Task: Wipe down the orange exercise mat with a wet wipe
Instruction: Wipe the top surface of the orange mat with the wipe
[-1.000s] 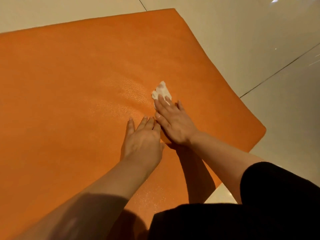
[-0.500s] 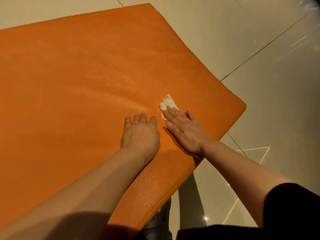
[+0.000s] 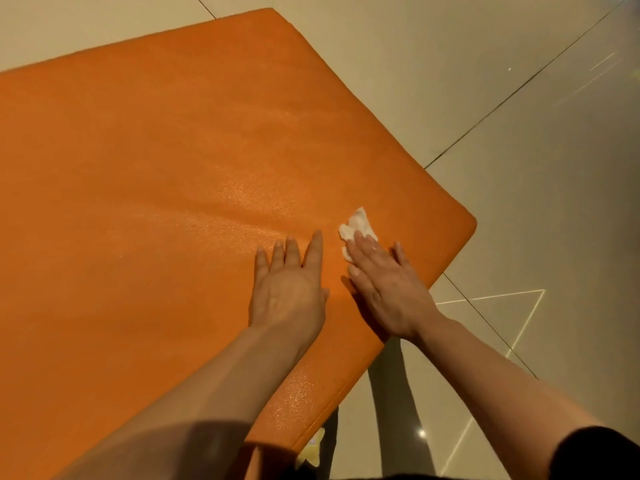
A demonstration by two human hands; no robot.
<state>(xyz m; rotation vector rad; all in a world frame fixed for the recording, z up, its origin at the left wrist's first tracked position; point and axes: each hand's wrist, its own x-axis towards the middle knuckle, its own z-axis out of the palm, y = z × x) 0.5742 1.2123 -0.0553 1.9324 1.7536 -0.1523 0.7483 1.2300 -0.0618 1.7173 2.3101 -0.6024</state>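
One orange exercise mat point(image 3: 156, 188) on glossy beige tiled floor point(image 3: 540, 202). One white wet wipe point(image 3: 356, 226), pinned flat under right hand point(image 3: 388, 289), toward 4 o'clock. Left hand point(image 3: 291, 292) spread flat, empty.

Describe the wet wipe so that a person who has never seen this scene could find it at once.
Start from the large orange exercise mat on the pale tiled floor and go to its near right corner. There the right hand lies flat, and the wet wipe sticks out beyond its fingers. It is the only white, crumpled thing on the mat.
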